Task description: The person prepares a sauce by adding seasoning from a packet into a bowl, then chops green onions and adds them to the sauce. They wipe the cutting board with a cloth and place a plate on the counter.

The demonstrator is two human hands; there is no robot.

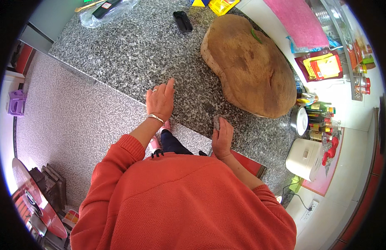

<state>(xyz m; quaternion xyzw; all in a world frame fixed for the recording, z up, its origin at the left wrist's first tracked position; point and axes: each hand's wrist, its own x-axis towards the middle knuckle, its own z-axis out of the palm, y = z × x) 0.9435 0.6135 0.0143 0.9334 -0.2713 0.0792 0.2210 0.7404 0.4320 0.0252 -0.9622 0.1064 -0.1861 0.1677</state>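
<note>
My right hand (pixel 223 137) is at the counter's front edge, its fingers pressing a small crumpled grey cloth (pixel 216 121) onto the speckled granite countertop (pixel 124 59). A dark, wet-looking patch shows on the stone just above the cloth. My left hand (pixel 160 99), with a ring and a bracelet, hovers over or rests on the counter's edge, palm down; nothing shows in it. Its fingers are stretched out and slightly apart. To the right of both hands lies a thick wooden chopping board (pixel 252 68) with a green chili pepper (pixel 256 36) on it.
A black plastic tray (pixel 182 22) and a clear plastic bag (pixel 93 19) lie farther back. Along the wall stand a white-rimmed pot (pixel 300 121), several sauce bottles (pixel 319 108) and a white rice cooker (pixel 302 157). A wire shelf (pixel 343 40) juts out above. Behind the left arm, a round pink table (pixel 40 200) stands.
</note>
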